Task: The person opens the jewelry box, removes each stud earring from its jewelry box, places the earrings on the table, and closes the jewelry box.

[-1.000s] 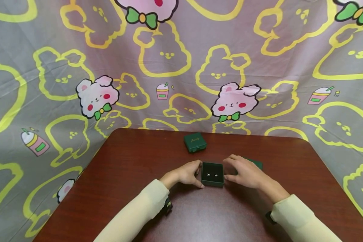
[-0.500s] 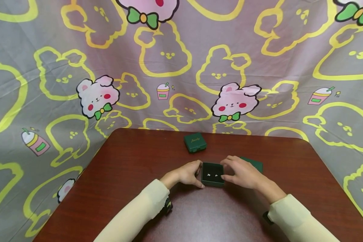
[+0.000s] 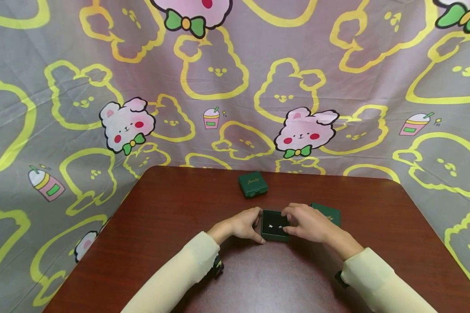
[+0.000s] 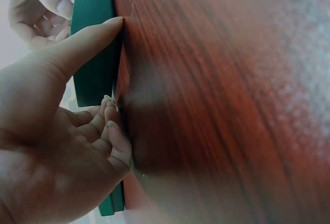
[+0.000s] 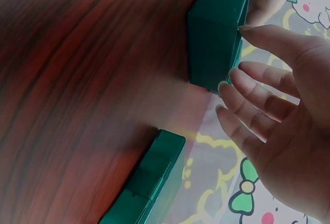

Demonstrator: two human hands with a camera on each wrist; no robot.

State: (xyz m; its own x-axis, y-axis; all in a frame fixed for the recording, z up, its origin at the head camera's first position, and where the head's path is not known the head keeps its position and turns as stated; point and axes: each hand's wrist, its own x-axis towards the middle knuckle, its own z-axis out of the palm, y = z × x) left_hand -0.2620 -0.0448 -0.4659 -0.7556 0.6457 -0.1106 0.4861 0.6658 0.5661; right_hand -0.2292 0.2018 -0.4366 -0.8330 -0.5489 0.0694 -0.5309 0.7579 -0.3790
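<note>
A small dark green jewelry box (image 3: 275,237) stands on the table with its black insert facing up. Two tiny silver star-shaped earrings (image 3: 270,226) sit apart on the insert. My left hand (image 3: 243,224) holds the box's left side, thumb at the near corner, fingers toward the far one; in the left wrist view its thumb lies along the green wall (image 4: 93,74). Over the right rim hovers my right hand (image 3: 309,222), fingers loosely bent, thumb tip near the right earring. In the right wrist view nothing shows between its thumb and fingers (image 5: 258,100).
A closed green box (image 3: 253,184) with gold lettering lies farther back on the brown table (image 3: 172,213). Another green box (image 3: 333,214), partly covered by my right hand, lies to the right. Behind the table hangs a patterned cloth (image 3: 235,104).
My right hand has moved left, from beside the box to over its right rim, uncovering more of the right-hand green box. The left hand keeps its place.
</note>
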